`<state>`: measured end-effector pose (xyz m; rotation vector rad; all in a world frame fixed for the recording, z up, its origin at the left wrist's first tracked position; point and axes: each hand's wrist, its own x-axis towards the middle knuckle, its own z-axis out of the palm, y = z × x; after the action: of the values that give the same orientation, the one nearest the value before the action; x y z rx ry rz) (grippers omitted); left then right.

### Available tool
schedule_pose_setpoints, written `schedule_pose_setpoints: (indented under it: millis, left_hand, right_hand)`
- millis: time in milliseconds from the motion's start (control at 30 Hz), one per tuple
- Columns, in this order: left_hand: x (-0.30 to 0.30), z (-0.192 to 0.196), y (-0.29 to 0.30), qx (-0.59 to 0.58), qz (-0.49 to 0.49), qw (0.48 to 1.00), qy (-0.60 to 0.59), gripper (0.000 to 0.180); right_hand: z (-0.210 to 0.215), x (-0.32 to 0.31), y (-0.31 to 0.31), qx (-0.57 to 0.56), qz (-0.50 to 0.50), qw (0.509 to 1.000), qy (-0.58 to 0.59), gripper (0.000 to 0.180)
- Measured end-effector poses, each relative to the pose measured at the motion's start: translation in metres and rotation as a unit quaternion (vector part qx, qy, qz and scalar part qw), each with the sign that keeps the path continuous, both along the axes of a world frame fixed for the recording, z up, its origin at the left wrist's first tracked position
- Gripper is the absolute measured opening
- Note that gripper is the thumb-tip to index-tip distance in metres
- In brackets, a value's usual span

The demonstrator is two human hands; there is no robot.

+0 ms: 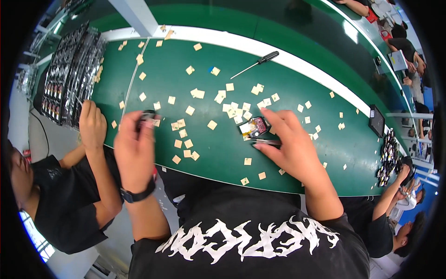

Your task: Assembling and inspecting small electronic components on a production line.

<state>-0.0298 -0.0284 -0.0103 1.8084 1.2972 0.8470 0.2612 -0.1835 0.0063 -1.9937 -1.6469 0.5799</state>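
Green work surface (218,162), bordered along its far edge by a white rail (209,34), extends across my remote head view. Small cream squares (212,125) are scattered over it, with the densest cluster just beyond and to the left of the right hand (297,145).

Right hand: I see the thumb and index finger spread apart around a small black device (254,128) with a red and pale face. This device is located near the middle of the surface. A slim metallic tool (268,141), tweezer-like in form, lies beside the thumb. I cannot tell whether the fingers grip the device or the tool firmly.

Left hand (134,148): I see the fingers closed about a small dark object (147,117), positioned above the left part of the surface. Blur conceals its details. A black wristband (138,191) encircles this wrist.

Surrounding items: a screwdriver (268,57) with a black handle rests near the far edge, its shaft directed toward the near left. Stacked black trays (69,76) occupy the left end, where a co-worker's hand (92,124) is positioned just beside them. At the right end, I locate a black rectangular box (377,122) and a heap of small black parts (388,158).
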Motion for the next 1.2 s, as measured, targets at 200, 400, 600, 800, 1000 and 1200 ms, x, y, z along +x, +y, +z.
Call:
schedule_pose_setpoints:
  millis: [200, 400, 600, 800, 1000, 1200]
  left_hand:
    - [-0.038, -0.014, 0.059, -0.021, 0.081, 0.991, 0.109, 0.020]
    - [-0.020, -0.009, 0.040, 0.312, 0.114, 0.883, 0.331, 0.041]
    - [0.071, 0.004, -0.080, -0.303, -0.221, 0.856, -0.355, 0.069]
    - [0.088, -0.011, -0.091, -0.457, -0.179, 0.776, -0.395, 0.040]
    - [0.086, -0.012, -0.089, -0.266, -0.223, 0.920, -0.184, 0.017]
    - [0.091, -0.010, -0.088, -0.223, -0.243, 0.941, -0.079, 0.013]
  right_hand:
    - [-0.012, 0.009, 0.011, 0.024, 0.041, 0.997, -0.061, 0.052]
    - [-0.022, 0.003, 0.000, 0.147, -0.016, 0.989, 0.028, 0.054]
    - [0.000, -0.037, -0.012, 0.143, -0.093, 0.967, 0.189, 0.051]
    - [-0.001, -0.031, -0.024, 0.007, -0.126, 0.860, 0.494, 0.048]
    - [0.020, -0.018, -0.036, 0.089, -0.030, 0.973, 0.210, 0.016]
    - [0.018, -0.016, -0.033, 0.103, 0.029, 0.994, 0.016, 0.016]
